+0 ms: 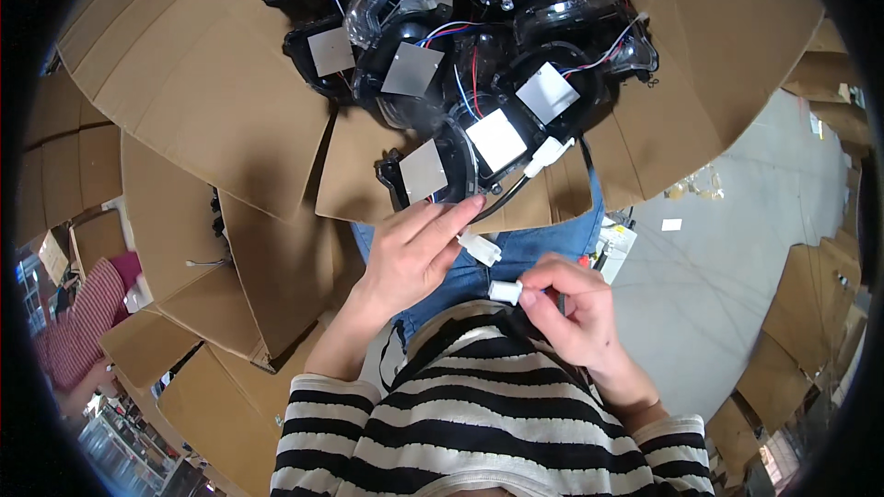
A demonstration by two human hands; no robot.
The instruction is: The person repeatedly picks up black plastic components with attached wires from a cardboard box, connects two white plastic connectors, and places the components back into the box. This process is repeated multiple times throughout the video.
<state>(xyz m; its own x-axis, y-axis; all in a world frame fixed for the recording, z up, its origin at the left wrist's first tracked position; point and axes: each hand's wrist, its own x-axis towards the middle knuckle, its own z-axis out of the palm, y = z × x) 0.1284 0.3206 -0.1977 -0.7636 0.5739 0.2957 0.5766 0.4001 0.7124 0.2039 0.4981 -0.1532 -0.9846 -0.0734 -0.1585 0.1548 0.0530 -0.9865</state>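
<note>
My left hand is closed at the box's near edge, with a white plug connector sticking out from its fingers. A black cable runs from beside those fingers to another white connector, which lies on the parts above. Lower and to the right, my right hand pinches a small white connector between thumb and fingertips. The two held connectors are close together but apart. Just beyond my left hand sits a black lamp-like housing with a silver square plate.
An open cardboard box holds several more black housings with clear covers, plates and thin coloured wires. Other cartons stand at left and right. Grey floor shows at right, and a person in a striped red garment is at far left.
</note>
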